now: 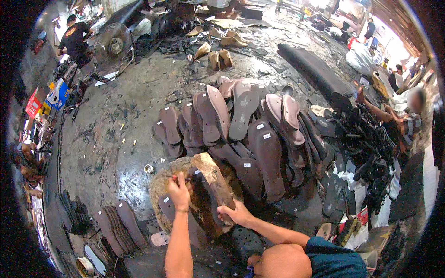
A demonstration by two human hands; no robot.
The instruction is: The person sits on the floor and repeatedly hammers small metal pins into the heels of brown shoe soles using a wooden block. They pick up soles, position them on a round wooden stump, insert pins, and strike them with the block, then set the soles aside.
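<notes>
My right hand [236, 213] is wrapped round the lower end of a thick wooden club [213, 178]. Its pale, worn upper end points away from me, above a round wooden chopping block [160, 185]. Over the same block, left of the club, my left hand [180, 192] is closed, its fingertips pinched on something small, partly reddish, that I cannot make out. Dark brown shoe soles [192, 229] lie on the block beneath my hands; my left wrist partly covers one. A small white label sticks to a sole by each hand.
Beyond the block lies a large heap of brown soles [266, 153]. More soles [116, 231] stand in rows at the lower left. Black straps [371, 153] pile up at right, near another person. A round tin [148, 169], a fan [113, 44] and scraps are on the floor.
</notes>
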